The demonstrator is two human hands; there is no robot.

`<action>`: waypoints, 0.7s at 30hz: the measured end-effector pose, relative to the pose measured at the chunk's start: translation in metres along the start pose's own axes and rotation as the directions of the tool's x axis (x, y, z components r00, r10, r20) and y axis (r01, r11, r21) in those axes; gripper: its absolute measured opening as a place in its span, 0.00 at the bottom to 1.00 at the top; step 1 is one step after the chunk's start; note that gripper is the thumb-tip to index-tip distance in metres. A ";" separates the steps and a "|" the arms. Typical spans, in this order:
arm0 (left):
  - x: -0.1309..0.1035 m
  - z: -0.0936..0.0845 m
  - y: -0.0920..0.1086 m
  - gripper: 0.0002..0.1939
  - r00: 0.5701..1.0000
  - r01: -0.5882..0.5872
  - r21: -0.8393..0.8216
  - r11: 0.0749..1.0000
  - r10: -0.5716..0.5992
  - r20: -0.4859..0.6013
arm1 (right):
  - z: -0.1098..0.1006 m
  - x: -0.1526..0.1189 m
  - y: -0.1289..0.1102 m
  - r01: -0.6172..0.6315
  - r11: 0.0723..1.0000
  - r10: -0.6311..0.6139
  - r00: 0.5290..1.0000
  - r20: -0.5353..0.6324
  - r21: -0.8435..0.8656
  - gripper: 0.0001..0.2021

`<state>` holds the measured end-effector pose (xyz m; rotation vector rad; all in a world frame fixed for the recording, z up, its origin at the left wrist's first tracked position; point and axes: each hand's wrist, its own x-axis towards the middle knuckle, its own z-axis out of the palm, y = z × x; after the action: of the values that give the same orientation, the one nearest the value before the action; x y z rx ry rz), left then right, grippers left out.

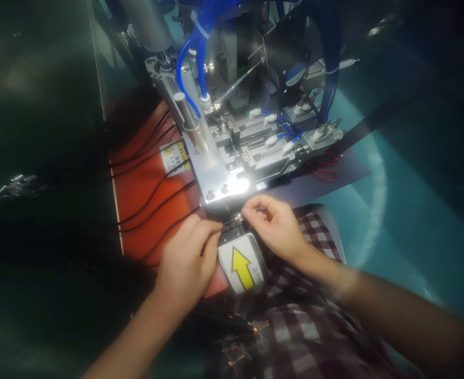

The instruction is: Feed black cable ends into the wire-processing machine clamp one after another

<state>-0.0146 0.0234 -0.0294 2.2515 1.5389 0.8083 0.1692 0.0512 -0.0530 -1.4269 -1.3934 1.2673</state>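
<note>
My left hand is closed at the left of the machine's front opening, its thumb and finger pinched together at the edge. My right hand is pinched too, just right of the same opening, beside a small coppery part. Whatever lies between the fingers of either hand is too small to make out. Below the opening, between my hands, is a white plate with a yellow arrow. Above them stands the bright metal block of the machine.
Blue air hoses and pneumatic cylinders rise behind my hands. Black cables cross the orange-red surface at left. Small copper-coloured pieces lie at the bottom, near checked cloth.
</note>
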 end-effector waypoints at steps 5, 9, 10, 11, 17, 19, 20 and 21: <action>0.000 0.000 0.000 0.05 1.000 -0.004 -0.006 1.000 0.004 -0.007 | -0.002 0.003 -0.005 -0.110 0.990 0.106 0.993 0.052 0.087 0.07; 0.000 -0.001 0.001 0.05 1.000 -0.007 -0.003 1.000 0.007 -0.012 | -0.009 0.003 -0.007 -0.136 0.982 0.126 0.989 0.082 0.128 0.08; 0.000 -0.001 0.001 0.05 1.000 -0.006 -0.001 1.000 0.006 -0.011 | -0.010 0.002 -0.007 -0.129 0.985 0.122 0.990 0.063 0.118 0.08; 0.000 -0.001 0.001 0.05 1.000 -0.006 -0.002 1.000 0.006 -0.010 | -0.011 0.000 -0.006 -0.121 0.987 0.117 0.992 0.042 0.103 0.08; 0.000 0.000 0.000 0.05 1.000 -0.002 -0.006 1.000 0.001 -0.013 | -0.011 -0.008 0.002 0.026 1.000 -0.026 0.999 -0.023 0.001 0.04; -0.001 0.001 0.000 0.05 1.000 -0.001 -0.011 1.000 0.001 -0.015 | -0.010 -0.007 0.003 0.087 0.996 -0.088 0.996 -0.034 -0.033 0.02; -0.001 0.001 -0.001 0.05 1.000 0.000 -0.014 1.000 0.000 -0.017 | -0.009 -0.007 0.003 0.112 0.993 -0.113 0.993 -0.037 -0.048 0.02; -0.001 0.001 -0.001 0.05 1.000 0.000 -0.016 1.000 -0.001 -0.017 | -0.008 -0.006 0.002 0.130 0.989 -0.132 0.991 -0.035 -0.064 0.02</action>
<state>-0.0152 0.0225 -0.0309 2.2381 1.5349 0.8396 0.1784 0.0463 -0.0528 -1.3697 -1.4859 1.1161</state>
